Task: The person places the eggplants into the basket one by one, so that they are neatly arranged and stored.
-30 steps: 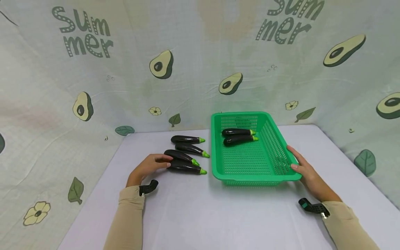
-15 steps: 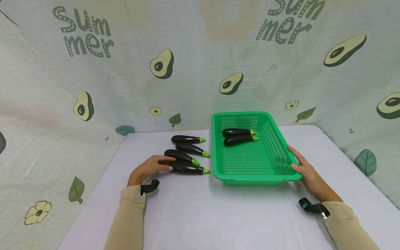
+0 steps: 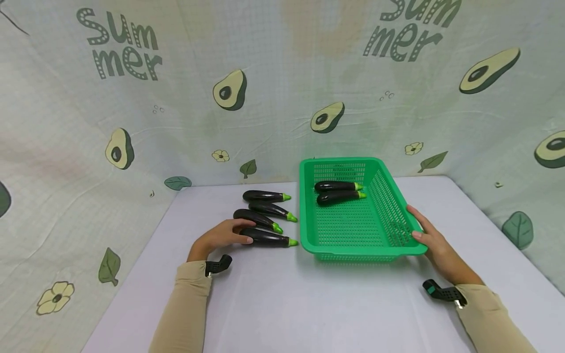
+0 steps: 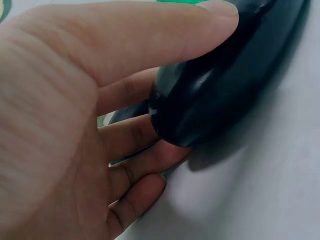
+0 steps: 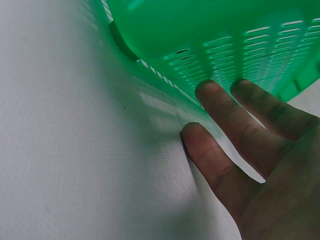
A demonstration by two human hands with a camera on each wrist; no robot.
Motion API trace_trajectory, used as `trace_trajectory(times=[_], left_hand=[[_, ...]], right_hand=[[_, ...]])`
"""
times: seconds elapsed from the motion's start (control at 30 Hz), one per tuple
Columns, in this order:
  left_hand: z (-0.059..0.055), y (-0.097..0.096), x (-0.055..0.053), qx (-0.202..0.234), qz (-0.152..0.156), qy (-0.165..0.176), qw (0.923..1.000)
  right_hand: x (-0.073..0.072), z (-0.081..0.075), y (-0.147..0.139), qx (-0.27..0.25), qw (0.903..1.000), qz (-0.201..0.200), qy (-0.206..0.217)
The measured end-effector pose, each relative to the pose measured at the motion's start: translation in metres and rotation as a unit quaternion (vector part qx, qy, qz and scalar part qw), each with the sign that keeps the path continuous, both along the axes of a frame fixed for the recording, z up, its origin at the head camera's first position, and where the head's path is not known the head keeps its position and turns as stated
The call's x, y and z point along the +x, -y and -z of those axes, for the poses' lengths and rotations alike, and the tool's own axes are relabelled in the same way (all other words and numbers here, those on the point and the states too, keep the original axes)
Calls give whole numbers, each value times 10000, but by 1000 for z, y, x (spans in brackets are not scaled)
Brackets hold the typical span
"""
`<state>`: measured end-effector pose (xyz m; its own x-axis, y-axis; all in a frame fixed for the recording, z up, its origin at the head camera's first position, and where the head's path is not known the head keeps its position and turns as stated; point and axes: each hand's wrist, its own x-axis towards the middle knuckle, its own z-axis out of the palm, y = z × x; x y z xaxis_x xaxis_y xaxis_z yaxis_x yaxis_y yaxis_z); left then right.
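My left hand (image 3: 224,234) holds the nearest eggplant (image 3: 270,239) by its rounded end. In the left wrist view the thumb lies on the dark skin of the eggplant (image 4: 215,95), and the fingers reach around its far side. My right hand (image 3: 434,245) grips the right rim of a green plastic basket (image 3: 353,251), thumb over the edge. From the right wrist, several fingertips (image 5: 207,92) show against or close to the slotted outer wall of the basket (image 5: 165,30). Two eggplants lie inside the basket, the nearer eggplant (image 3: 337,197) alongside the farther eggplant (image 3: 335,186).
Just behind the held eggplant lies another eggplant (image 3: 253,217). Farther back are a third eggplant (image 3: 267,208) and a fourth one, the rearmost eggplant (image 3: 262,196). A white cloth covers the table (image 3: 318,309), and a printed curtain (image 3: 273,59) hangs behind it.
My left hand has shifted a little to the right, and the nearest eggplant has slid with it toward the basket. The right hand and the basket have stayed in place.
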<state>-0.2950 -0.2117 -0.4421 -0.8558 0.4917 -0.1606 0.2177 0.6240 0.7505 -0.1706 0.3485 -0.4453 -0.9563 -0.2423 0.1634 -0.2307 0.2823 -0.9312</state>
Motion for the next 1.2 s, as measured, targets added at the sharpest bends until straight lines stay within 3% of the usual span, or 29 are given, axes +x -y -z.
trace_trajectory(times=[0.5,0.87,1.2], left_hand=[[1,-15,2,-456,19,-249,9986],[1,-13,2,-293,102,-112,9995],[0,-5,2,14,41,98,9999]], right_hand=[[0,-2,0,-81,10000,-4,-17],[-1,1,1,-309,9993,-187,-123],[0,0,1,-154,9997,-117,-136]])
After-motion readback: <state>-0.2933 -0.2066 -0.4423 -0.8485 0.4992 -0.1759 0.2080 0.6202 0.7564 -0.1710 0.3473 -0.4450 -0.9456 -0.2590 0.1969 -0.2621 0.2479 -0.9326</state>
